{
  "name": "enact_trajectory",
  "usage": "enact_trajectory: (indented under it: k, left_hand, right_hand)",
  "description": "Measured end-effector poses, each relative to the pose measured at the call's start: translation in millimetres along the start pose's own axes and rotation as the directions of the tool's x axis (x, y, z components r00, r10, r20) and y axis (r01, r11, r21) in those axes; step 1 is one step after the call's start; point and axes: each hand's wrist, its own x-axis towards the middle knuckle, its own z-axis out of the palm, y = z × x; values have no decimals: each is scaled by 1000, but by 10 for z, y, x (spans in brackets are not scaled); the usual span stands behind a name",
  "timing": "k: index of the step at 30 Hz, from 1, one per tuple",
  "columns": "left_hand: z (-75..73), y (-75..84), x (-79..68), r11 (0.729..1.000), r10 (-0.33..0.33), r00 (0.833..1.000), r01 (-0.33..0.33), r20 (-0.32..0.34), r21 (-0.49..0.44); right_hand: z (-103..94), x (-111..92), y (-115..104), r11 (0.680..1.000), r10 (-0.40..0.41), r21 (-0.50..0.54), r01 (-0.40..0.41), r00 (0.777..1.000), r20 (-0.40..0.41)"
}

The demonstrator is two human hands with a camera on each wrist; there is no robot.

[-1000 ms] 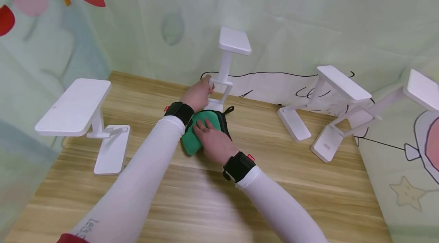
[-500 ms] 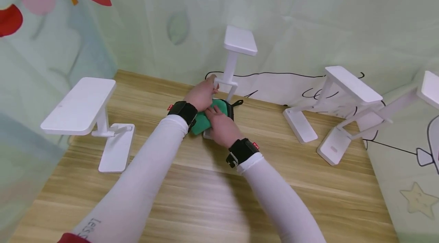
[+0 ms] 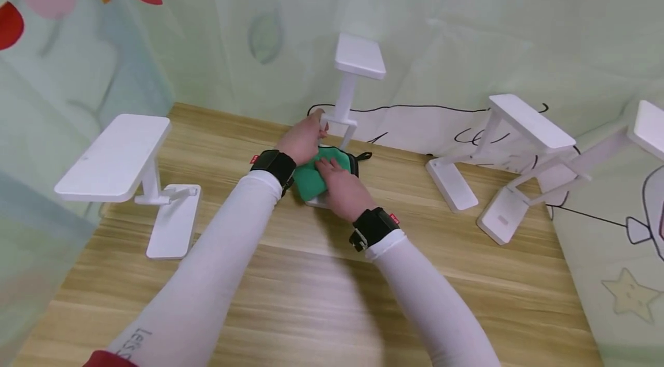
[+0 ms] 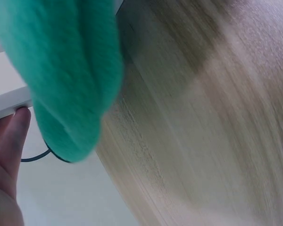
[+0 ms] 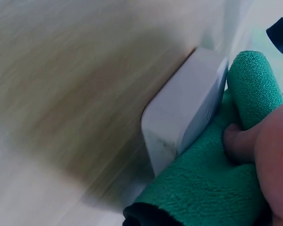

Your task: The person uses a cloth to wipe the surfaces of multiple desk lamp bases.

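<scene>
A white folding stand [image 3: 359, 56] with a flat top plate stands at the back of the table. My left hand [image 3: 301, 137] grips its hinged frame, fingertips under a white bar in the left wrist view. My right hand [image 3: 344, 188] holds a green terry cloth [image 3: 310, 184] with black trim and a black loop against the stand's base. In the right wrist view the thumb [image 5: 240, 143] sinks into a fold of the cloth, and the white base [image 5: 184, 89] shows beside it. The cloth hides most of the base in the head view.
Another white stand [image 3: 119, 156] is on the left. Two more white stands, one with its plate [image 3: 531, 122] near the wall and one with its base [image 3: 503, 214] further right, are at the right. A printed wall sheet [image 3: 441, 27] rises behind the wooden table [image 3: 290, 298].
My right hand and the cloth have moved back over the base, baring its front edge. The left hand keeps its grip on the frame.
</scene>
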Motion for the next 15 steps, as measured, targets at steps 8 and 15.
enact_trajectory:
  k: [8, 15]
  left_hand:
    - [-25, 7, -57, 1000, 4, 1000, -4, -11, 11]
    - [16, -28, -91, 998, 1, 998, 3, -70, 57]
  right_hand:
    - [21, -166, -75, 991, 16, -131, -16, 1000, -6]
    - [94, -374, -386, 933, -49, -360, 27, 997, -53]
